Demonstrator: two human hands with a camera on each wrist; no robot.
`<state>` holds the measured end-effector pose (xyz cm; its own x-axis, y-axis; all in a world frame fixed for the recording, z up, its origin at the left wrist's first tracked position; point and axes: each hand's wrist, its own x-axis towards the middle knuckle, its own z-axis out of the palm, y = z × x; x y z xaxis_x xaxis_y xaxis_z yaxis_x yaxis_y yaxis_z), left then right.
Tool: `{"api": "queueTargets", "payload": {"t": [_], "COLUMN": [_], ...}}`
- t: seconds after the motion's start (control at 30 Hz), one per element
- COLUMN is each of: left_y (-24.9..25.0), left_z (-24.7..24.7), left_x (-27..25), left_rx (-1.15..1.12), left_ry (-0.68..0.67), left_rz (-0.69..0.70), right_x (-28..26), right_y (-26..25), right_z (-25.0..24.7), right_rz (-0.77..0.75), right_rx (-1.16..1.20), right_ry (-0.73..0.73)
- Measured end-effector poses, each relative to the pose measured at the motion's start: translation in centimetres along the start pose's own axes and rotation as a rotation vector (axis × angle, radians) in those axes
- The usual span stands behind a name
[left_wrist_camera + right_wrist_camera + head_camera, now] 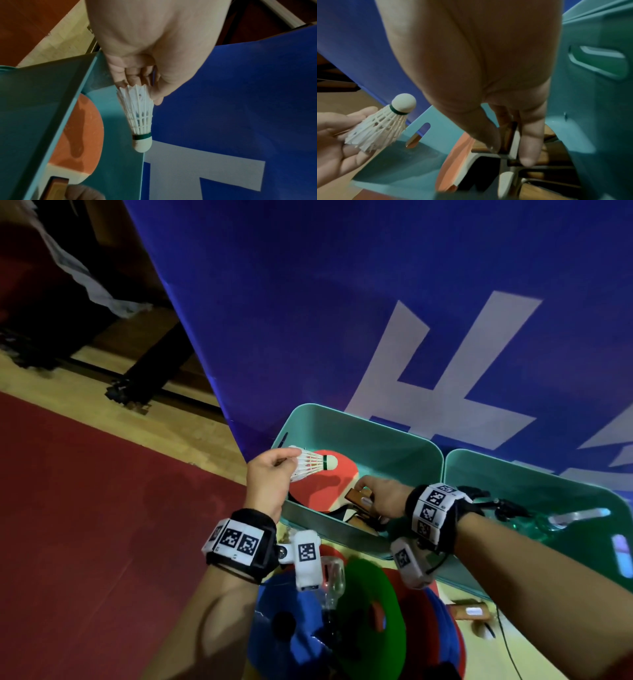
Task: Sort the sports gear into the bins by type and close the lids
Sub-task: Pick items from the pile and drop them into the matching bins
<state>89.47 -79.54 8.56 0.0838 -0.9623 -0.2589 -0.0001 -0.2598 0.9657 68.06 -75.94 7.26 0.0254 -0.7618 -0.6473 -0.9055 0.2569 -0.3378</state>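
Shuttlecock [313, 464] is sitting in our left hand [270, 477], feathers pinched between curled fingers, cork pointing right over the left teal bin [363, 426]; in the head view we are also reaching our right hand [380, 498] into that bin, fingers closing on the wooden handle [356, 496] of the red paddle [325, 484]. Second teal bin [534, 474] is sitting just to the right, and coloured discs [366, 594] are lying on the floor below our wrists. From the left wrist we are seeing the shuttlecock [139, 116] hanging cork down from the fingertips [132, 77], beside the bin wall [118, 155], paddle face [82, 129] inside. From the right wrist we are seeing thumb and fingers [529, 146] pinching the paddle handle, more handles stacked underneath, shuttlecock [383, 124] held off to the left. Our read: we are settling paddles in this bin, and the shuttlecock probably belongs elsewhere. To do it well we are laying the paddle flat so the lid can seat, keeping the feather pinch light to avoid crushing, and carrying the shuttlecock to the matching bin rather than dropping it here. Lids are not in view, so closing is not yet done.
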Motion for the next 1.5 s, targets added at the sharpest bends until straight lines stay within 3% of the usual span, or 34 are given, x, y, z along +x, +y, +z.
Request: {"api": "queueTargets", "payload": {"t": [0.17, 0.5, 0.87, 1.2, 1.5], "left_y": [-0.2, 0.8, 2.7, 2.3, -2.1], "left_z": [0.2, 0.1, 0.9, 6.2, 19.1], "left_x": [-0.8, -4.0, -11.3, -22.7, -40.0], "left_rx": [0.020, 0.040, 0.099, 0.130, 0.181], "left_ry": [-0.004, -0.006, -0.034, -0.134, -0.382], "left_rz": [-0.019, -0.009, 0.067, 0.168, 0.194], "right_x": [0.0, -1.4, -9.4, -21.0, -38.7], "right_y": [1.0, 2.3, 2.9, 9.4, 24.5], "right_z": [0.6, 1.1, -0.3, 2.1, 9.8], "right_rz": [0.017, 0.028, -0.172, -0.318, -0.228], "right_rx": [0.048, 0.123, 0.454, 0.599, 0.721], "right_ry": [-0.048, 0.053, 0.410, 0.533, 0.665]}}
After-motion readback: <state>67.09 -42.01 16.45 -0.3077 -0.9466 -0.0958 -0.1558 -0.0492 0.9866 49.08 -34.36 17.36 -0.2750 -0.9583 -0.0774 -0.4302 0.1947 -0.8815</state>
